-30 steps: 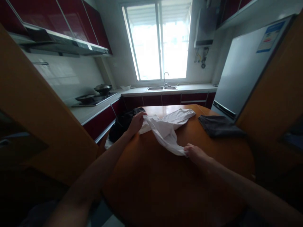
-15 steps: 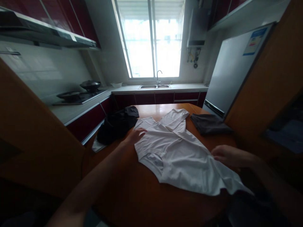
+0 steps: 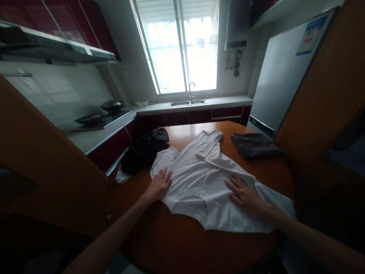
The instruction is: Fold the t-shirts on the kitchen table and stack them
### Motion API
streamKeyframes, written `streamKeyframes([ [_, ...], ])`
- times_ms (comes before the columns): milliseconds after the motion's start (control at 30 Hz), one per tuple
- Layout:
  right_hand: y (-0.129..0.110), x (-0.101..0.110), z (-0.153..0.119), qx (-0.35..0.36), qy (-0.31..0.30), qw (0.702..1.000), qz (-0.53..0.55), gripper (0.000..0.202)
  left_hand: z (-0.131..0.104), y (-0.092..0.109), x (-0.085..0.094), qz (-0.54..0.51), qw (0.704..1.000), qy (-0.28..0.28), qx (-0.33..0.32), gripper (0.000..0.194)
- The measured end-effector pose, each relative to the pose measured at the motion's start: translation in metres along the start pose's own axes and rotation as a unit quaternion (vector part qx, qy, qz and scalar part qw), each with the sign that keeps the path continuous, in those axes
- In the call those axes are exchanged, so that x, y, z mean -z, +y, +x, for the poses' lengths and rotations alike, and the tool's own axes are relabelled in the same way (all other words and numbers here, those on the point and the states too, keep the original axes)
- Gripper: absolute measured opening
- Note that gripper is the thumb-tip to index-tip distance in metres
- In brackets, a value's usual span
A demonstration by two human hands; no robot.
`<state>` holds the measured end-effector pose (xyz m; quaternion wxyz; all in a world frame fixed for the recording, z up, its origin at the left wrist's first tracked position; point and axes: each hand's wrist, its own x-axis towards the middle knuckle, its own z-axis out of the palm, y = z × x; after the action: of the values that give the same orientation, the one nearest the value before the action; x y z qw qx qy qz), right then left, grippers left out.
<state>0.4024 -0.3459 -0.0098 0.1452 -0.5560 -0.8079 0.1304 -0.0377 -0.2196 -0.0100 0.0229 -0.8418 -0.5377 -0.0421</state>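
Observation:
A white T-shirt (image 3: 196,171) lies spread across the wooden table (image 3: 182,247), its neckline towards me and some wrinkles and a folded-over sleeve on its far part. My left hand (image 3: 159,184) rests flat on the shirt's left edge, fingers stretched out. On the right part of the shirt lies my right hand (image 3: 242,193), palm down with the fingers apart. Neither hand grips the cloth.
Dark crumpled clothes (image 3: 142,148) lie at the table's back left, with a pale cloth (image 3: 122,176) beneath. A folded dark grey garment (image 3: 255,145) sits at the back right. Beyond stand a counter with a sink (image 3: 186,102), a stove (image 3: 99,120) and a fridge (image 3: 291,72).
My right hand has let go of the shirt's side and moved left onto the cloth. My left hand has come nearer and lies flat. The shirt has shifted slightly and its neckline has turned towards me.

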Motion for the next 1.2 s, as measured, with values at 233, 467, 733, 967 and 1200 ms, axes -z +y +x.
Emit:
streamKeyframes([
  [233,0.049,0.053,-0.027,0.068,-0.096,0.993,0.029,0.057,-0.118,0.067,0.019,0.024,0.993,-0.09,0.069,0.069],
  [467,-0.002,0.049,0.022,0.097,0.057,0.991,0.069,0.031,-0.05,0.065,0.079,-0.037,0.994,-0.048,0.09,0.038],
  [733,-0.106,0.001,0.147,-0.155,-0.02,0.987,0.027,0.049,0.094,0.012,0.058,-0.093,0.984,0.043,0.146,0.024],
  [967,-0.103,-0.001,0.177,-0.154,-0.071,0.982,0.083,0.011,0.179,-0.02,0.046,-0.083,0.983,0.075,0.147,0.024],
  [1200,-0.022,0.049,0.179,-0.174,-0.063,0.894,0.409,0.009,0.247,-0.045,0.02,-0.092,0.993,0.054,0.044,0.06],
])
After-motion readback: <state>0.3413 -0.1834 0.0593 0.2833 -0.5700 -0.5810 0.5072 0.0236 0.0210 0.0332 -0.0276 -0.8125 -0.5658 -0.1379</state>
